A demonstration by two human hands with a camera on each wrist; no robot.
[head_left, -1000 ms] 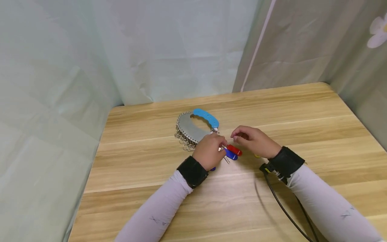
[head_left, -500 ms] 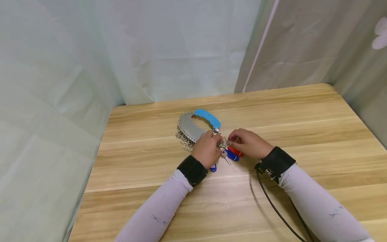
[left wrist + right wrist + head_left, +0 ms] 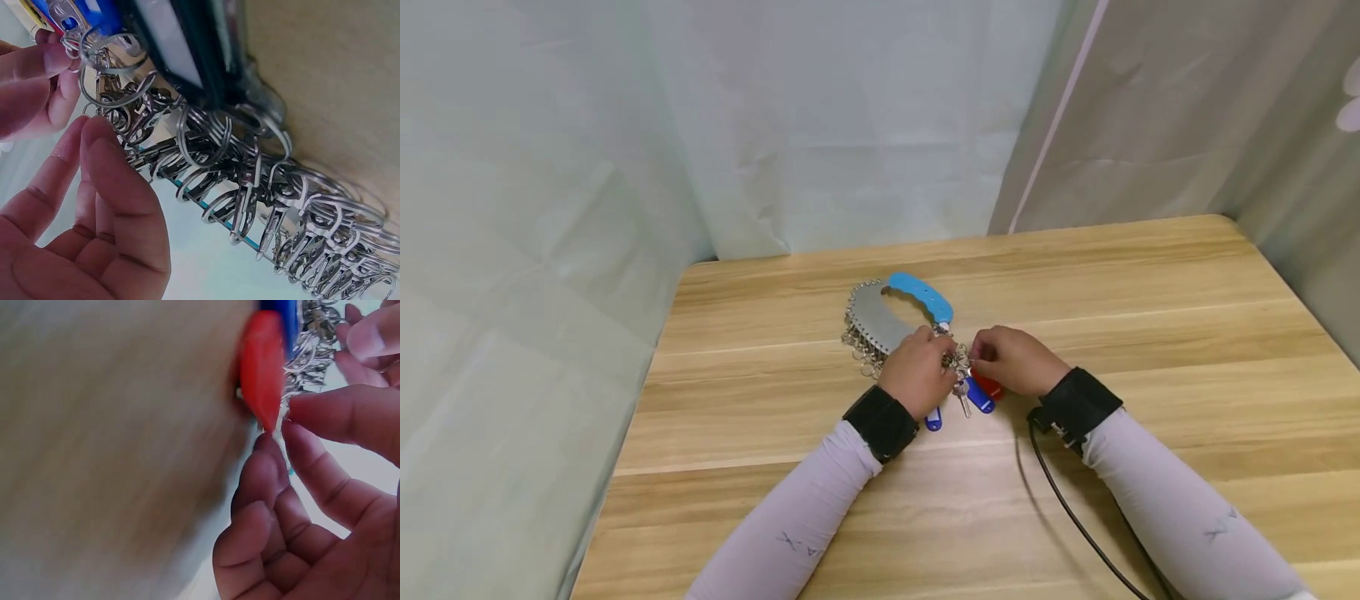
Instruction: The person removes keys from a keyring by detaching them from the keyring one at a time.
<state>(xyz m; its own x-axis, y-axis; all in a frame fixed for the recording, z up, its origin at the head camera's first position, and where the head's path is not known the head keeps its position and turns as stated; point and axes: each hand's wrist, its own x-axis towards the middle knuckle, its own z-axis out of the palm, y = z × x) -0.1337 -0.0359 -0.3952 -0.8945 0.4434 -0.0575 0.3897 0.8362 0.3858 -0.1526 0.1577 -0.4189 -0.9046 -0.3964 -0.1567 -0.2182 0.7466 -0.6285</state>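
A crescent-shaped grey metal key holder (image 3: 872, 315) with a light blue grip (image 3: 922, 297) lies on the table, clips and split rings (image 3: 250, 181) lining its outer edge. My left hand (image 3: 916, 372) pinches a clip at its near right end between thumb and fingertip. With thumb and index finger my right hand (image 3: 1017, 360) pinches a small metal ring beside the red key tag (image 3: 262, 362); the ring is mostly hidden by the fingertips. Between the hands hang a blue key tag (image 3: 979, 396) and a silver key (image 3: 963, 402). Another blue tag (image 3: 933, 419) shows below my left hand.
The wooden table (image 3: 760, 367) extends around the key holder. Pale curtains (image 3: 865, 125) hang behind and at the sides. A black cable (image 3: 1075, 521) runs from my right wristband (image 3: 1081, 406) toward the front edge.
My right hand has moved left to the rings and red tag beside my left hand, and now pinches a ring there. My left hand stays at the holder's end.
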